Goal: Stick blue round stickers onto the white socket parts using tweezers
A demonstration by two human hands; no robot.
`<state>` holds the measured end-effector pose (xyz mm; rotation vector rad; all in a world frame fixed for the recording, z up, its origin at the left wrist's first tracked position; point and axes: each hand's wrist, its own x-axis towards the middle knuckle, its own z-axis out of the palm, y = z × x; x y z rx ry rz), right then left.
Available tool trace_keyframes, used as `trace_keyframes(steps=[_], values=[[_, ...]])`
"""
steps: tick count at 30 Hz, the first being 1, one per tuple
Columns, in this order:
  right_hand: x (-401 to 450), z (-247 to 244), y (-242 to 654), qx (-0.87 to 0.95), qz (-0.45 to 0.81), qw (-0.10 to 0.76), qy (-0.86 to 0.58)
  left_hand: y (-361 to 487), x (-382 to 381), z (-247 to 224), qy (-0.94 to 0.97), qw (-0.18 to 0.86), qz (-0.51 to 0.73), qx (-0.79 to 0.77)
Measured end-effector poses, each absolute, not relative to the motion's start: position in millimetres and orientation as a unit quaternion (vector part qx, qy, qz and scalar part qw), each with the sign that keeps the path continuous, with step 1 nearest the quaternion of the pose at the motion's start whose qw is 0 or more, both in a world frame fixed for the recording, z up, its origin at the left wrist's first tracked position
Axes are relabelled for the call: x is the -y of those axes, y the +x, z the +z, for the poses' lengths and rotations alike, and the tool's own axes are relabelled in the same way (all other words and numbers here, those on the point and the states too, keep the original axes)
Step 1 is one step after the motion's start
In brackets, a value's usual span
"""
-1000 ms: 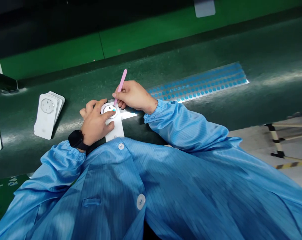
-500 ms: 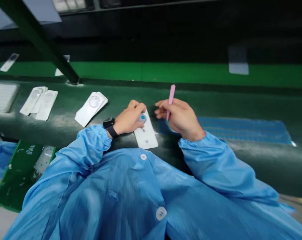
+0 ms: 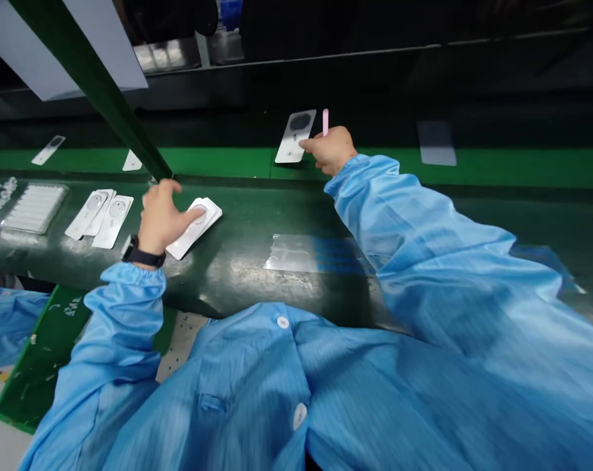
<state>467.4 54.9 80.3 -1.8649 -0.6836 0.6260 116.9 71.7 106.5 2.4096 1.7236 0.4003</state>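
Observation:
My right hand (image 3: 331,150) grips pink tweezers (image 3: 325,122) upright, and its fingertip touches the lower edge of a white card (image 3: 296,148) with a dark round patch, lying on the far green strip (image 3: 218,162). My left hand (image 3: 163,216) rests with spread fingers on a stack of white cards (image 3: 193,232). Its fingertips lie near a round recess on the top card, and the hand hides part of the stack.
A silvery sheet with rows of blue dots (image 3: 316,255) lies on the dark green bench (image 3: 242,268). Further left are more white cards (image 3: 112,221) and a white ribbed tray (image 3: 34,208). A green post (image 3: 97,85) crosses above. Another blue sleeve (image 3: 6,327) shows at lower left.
The white card has gone from in front of me to the far green strip, pushed there by my right hand. My left hand has moved left onto the stack. The view has shifted.

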Motion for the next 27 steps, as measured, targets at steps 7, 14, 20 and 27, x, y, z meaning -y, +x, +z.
trace_keyframes(steps=[7, 14, 20, 27], values=[[5.6, 85.1, 463.7, 0.32, 0.215, 0.483, -0.786, 112.2, -50.6, 80.3, 0.786, 0.098, -0.053, -0.609], [83.5, 92.3, 463.9, 0.256, 0.317, 0.577, -0.708, 115.0, -59.7, 101.7, 0.774, 0.116, -0.063, -0.619], [128.3, 62.0, 455.7, 0.31, 0.344, 0.537, -0.705, 119.6, -38.1, 123.8, 0.755, 0.053, 0.078, -0.649], [124.0, 49.5, 448.3, 0.31, 0.447, 0.474, -0.692, 167.1, 5.2, 112.9, 0.813, 0.185, 0.092, -0.544]])
